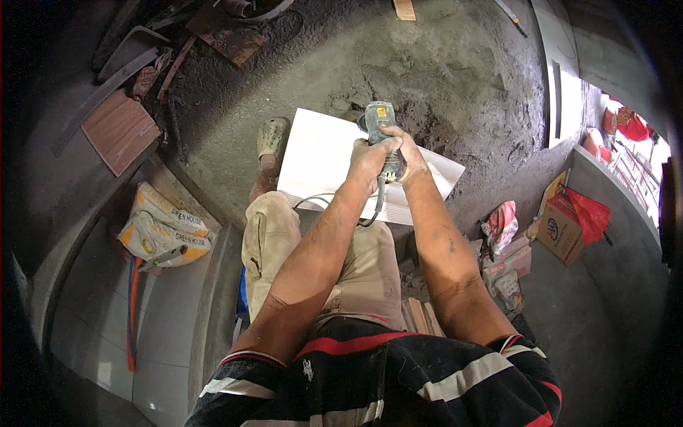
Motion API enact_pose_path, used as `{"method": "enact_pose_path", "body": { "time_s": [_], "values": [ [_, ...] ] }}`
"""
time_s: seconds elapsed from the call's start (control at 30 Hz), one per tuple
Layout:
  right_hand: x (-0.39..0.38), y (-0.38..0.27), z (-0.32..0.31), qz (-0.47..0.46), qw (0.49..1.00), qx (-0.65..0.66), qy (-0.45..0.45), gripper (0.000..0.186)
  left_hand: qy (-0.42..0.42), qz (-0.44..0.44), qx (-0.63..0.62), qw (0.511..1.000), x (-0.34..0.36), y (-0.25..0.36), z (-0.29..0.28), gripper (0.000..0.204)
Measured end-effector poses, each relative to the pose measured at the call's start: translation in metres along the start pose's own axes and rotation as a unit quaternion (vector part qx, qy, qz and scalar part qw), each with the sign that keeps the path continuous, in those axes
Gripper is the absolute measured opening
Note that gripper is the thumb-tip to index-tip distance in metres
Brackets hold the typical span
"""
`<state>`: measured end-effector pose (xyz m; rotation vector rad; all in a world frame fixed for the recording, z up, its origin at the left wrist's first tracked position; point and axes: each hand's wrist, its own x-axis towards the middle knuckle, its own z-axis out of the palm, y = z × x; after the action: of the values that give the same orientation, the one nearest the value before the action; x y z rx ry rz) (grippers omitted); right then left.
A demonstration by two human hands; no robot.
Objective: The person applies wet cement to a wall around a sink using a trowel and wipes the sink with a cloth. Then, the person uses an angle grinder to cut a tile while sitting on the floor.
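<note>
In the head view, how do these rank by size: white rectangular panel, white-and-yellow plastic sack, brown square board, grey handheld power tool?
Largest to smallest:
1. White panel
2. Plastic sack
3. Brown board
4. Power tool, partly covered

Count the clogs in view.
1: the grey-green clog on the person's left foot, just left of the white panel. The right foot is out of sight, so another may be hidden.

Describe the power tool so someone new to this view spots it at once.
Find the bright white panel near the middle of the view. Toward its right side, the left hand and right hand grip a chunky grey power tool. Its yellow label and dark cord set it apart from the panel.
</note>
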<state>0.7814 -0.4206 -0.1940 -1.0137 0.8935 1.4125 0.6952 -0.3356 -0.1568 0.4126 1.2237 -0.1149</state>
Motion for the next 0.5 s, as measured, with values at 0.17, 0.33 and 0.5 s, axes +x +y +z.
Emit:
{"method": "enact_pose_path", "body": {
  "time_s": [0.17,0.33,0.5],
  "values": [
    [-0.001,-0.004,-0.005,-0.017,1.0,0.0,-0.011,0.02,-0.003,0.002,0.008,1.0,0.003,0.0,0.003,0.055],
    [0.001,-0.006,-0.004,-0.016,1.0,0.013,-0.02,0.019,0.02,0.012,0.003,1.0,0.002,0.001,0.01,0.047],
    [0.006,-0.01,-0.007,-0.023,0.999,0.004,-0.034,0.019,0.008,0.024,0.005,1.0,0.007,0.0,0.01,0.039]
  ]
}}
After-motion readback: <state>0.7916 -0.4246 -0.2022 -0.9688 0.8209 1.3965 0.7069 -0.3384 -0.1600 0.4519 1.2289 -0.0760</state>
